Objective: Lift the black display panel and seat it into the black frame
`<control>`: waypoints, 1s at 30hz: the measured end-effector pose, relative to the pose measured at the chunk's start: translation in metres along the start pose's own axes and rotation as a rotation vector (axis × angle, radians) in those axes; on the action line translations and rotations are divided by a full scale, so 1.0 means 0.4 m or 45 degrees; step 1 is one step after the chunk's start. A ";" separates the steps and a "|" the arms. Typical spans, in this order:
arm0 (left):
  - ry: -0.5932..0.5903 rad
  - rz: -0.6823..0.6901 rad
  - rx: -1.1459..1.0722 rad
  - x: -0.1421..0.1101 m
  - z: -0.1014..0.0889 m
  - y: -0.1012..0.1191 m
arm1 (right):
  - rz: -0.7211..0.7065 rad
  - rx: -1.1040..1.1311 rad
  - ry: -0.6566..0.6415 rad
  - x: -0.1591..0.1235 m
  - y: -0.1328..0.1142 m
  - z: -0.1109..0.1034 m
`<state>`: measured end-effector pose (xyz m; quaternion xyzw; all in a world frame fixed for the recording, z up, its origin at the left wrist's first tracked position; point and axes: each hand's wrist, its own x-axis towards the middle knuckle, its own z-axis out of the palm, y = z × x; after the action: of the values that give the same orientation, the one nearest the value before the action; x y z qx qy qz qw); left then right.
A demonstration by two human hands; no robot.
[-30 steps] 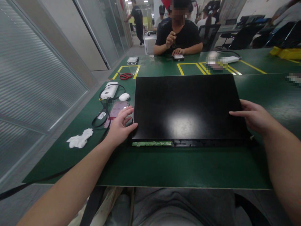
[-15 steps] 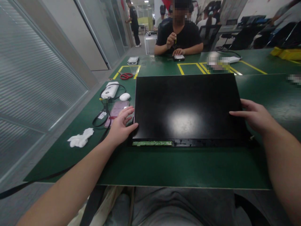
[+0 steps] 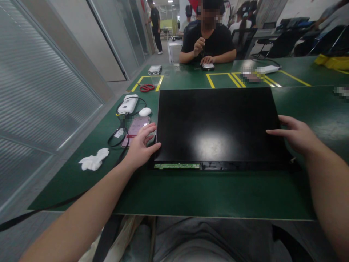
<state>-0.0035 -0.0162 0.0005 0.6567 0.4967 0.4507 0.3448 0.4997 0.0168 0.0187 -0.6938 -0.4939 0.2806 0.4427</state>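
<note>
A black LCD screen panel [image 3: 215, 123] is in front of me, its glossy face toward me. Along its lower edge runs a dark strip with a narrow green circuit board [image 3: 177, 166] at the left. My left hand [image 3: 141, 145] holds the panel's left edge, thumb on the lower left corner and fingers along the side. On the opposite side my right hand [image 3: 296, 134] grips the right edge, thumb over the face and the other fingers partly hidden behind it. A short cable end [image 3: 293, 159] sticks out by the lower right corner.
Left of the panel lie a phone [image 3: 136, 129], a white power bank [image 3: 128, 104] with a black cable, a white earbud case [image 3: 145, 112] and crumpled tissue [image 3: 94, 160]. Farther back are red-handled scissors [image 3: 146, 88]. Across the green table [image 3: 218, 196] sits a co-worker [image 3: 208, 42].
My hands and the panel keep nearly the same pose; the view shifts very slightly. In the background, a standing person has shifted a little by the doorway.
</note>
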 end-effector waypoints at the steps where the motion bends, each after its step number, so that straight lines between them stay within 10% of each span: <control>1: 0.000 0.010 0.017 0.000 0.000 -0.002 | 0.006 0.003 -0.002 -0.001 0.000 0.001; 30: -0.063 -0.078 0.050 0.007 0.002 -0.028 | 0.101 0.057 -0.162 0.009 0.049 0.013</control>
<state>-0.0065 -0.0104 -0.0092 0.6588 0.5167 0.4137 0.3576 0.5053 0.0194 -0.0009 -0.6835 -0.4868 0.3525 0.4143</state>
